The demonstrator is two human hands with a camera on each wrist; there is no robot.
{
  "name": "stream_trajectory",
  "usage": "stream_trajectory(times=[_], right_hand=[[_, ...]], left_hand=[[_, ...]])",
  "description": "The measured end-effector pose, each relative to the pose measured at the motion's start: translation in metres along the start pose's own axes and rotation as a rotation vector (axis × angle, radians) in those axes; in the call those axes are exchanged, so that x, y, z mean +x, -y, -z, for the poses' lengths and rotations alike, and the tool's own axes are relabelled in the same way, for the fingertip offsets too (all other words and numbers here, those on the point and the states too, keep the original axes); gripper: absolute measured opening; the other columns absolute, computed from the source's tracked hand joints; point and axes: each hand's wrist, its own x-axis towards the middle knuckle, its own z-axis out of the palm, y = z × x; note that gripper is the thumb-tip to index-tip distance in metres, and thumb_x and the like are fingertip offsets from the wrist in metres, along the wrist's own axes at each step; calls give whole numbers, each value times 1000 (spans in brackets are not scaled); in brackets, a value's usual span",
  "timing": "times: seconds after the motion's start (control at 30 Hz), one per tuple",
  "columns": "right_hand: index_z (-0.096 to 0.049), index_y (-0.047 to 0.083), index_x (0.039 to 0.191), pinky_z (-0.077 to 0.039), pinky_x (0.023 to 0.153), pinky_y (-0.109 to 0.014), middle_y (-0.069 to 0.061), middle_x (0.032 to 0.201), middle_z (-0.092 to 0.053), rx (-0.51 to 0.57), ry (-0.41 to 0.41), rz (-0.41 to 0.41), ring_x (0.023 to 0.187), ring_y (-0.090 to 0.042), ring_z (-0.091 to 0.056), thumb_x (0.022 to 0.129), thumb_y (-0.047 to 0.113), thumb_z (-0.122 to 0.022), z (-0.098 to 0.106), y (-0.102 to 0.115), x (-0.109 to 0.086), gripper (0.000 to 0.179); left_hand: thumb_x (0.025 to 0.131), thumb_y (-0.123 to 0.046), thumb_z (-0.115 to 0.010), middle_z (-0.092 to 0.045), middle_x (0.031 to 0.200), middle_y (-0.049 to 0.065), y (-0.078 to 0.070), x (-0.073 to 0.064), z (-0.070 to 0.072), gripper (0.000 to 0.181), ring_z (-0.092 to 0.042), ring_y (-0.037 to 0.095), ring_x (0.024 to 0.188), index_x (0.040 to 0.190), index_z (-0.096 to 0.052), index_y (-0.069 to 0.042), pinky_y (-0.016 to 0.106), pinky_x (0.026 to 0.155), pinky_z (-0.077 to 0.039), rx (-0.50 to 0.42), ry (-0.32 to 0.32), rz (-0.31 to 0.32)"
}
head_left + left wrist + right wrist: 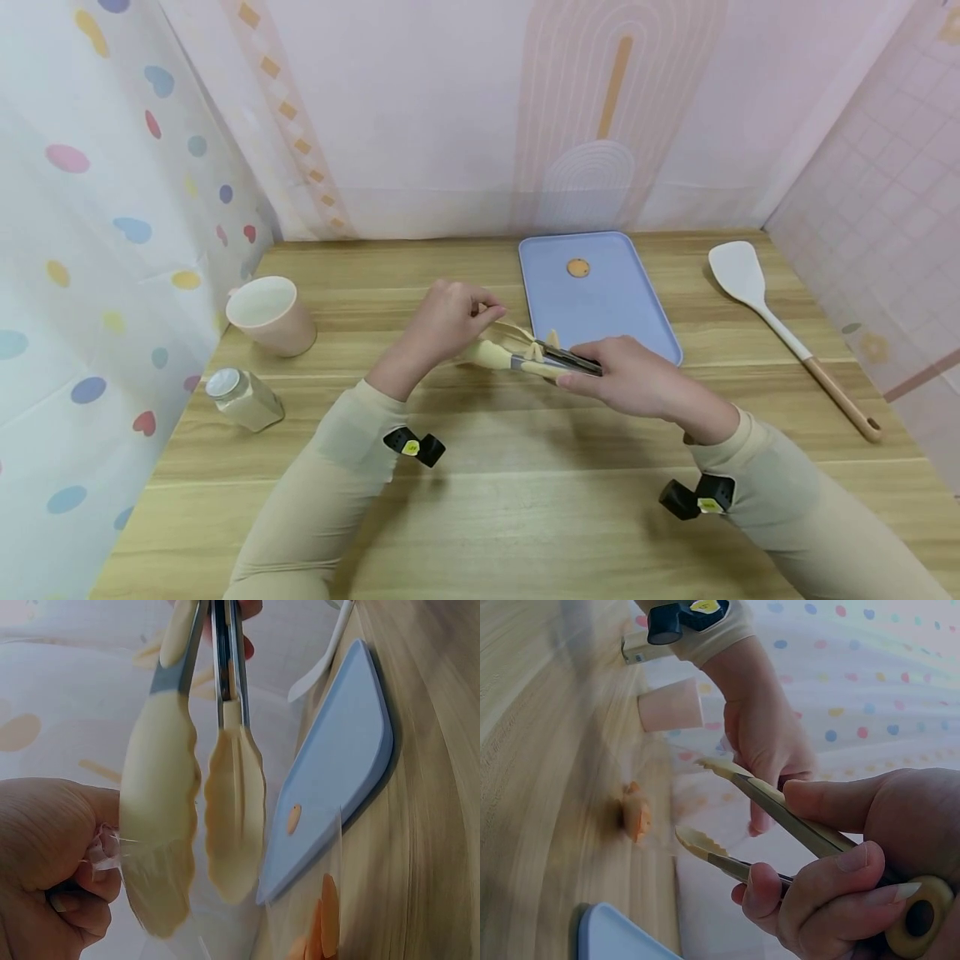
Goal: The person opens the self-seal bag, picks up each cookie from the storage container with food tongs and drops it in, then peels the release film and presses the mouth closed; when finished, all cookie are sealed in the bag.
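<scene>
My left hand (453,317) pinches the gathered edge of a clear plastic bag (106,849). Low in the bag lie several orange-brown cookies (328,919), seen also in the right wrist view as a small clump (636,814) close over the table. My right hand (637,379) grips a pair of tongs (491,354) with cream scalloped heads and metal arms. The two heads stand apart with nothing between them, and their tips overlap the bag's mouth. One round cookie (578,267) lies on the blue tray (607,308), behind the tongs.
At the left stand a pink mug (272,317) and a square jar (246,400) with a pale lid. A white spatula (750,283) with a wooden handle lies along the right side of the wooden table (525,525). Patterned curtains (420,108) close off the back and sides.
</scene>
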Motion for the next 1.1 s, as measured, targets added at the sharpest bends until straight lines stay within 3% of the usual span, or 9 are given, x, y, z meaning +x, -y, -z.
stream_trajectory(times=[0.2,0.5,0.63,0.73,0.9,1.1], right_hand=[[-67,16,106,-41,62,-30,6,72,-55,-39,-14,23,67,-12,-49,96,39,-58,5,-3,-11,27],[-59,10,131,-45,63,-28,1,99,-64,3,-29,-11,75,-13,-54,94,47,-58,20,-8,-42,52],[-55,7,135,-41,51,-27,-3,93,-62,2,-62,-34,55,-10,-46,93,46,-59,31,-9,-56,58],[-51,3,138,-37,46,-27,0,77,-56,-24,-92,-39,45,-7,-36,93,43,-61,40,-12,-64,61],[-50,3,139,-35,46,-28,3,65,-44,-75,-154,-58,48,-9,-35,94,41,-60,52,-22,-66,59],[-53,7,136,-34,46,-28,4,59,-42,-146,-238,-80,46,-10,-35,94,44,-59,56,-43,-49,56]], left_hand=[[90,-21,-70,-70,76,0,3,-1,2,14,-54,9,57,91,-78,-9,26,55,-44,-3,-9,25],[91,-22,-69,-66,66,-2,7,-5,3,16,-47,9,49,92,-78,-9,26,50,-40,-28,-14,41],[90,-21,-69,-65,63,-2,9,-7,5,15,-45,8,48,92,-78,-9,26,49,-39,-45,-19,50],[90,-21,-70,-64,63,-3,10,-8,7,15,-45,8,47,91,-78,-9,25,48,-39,-52,-23,49],[89,-19,-71,-64,63,-2,13,-9,7,13,-43,8,46,90,-78,-9,25,46,-36,-57,-31,46],[90,-21,-70,-67,66,0,14,-11,8,15,-43,9,47,91,-78,-9,26,47,-37,-51,-28,57]])
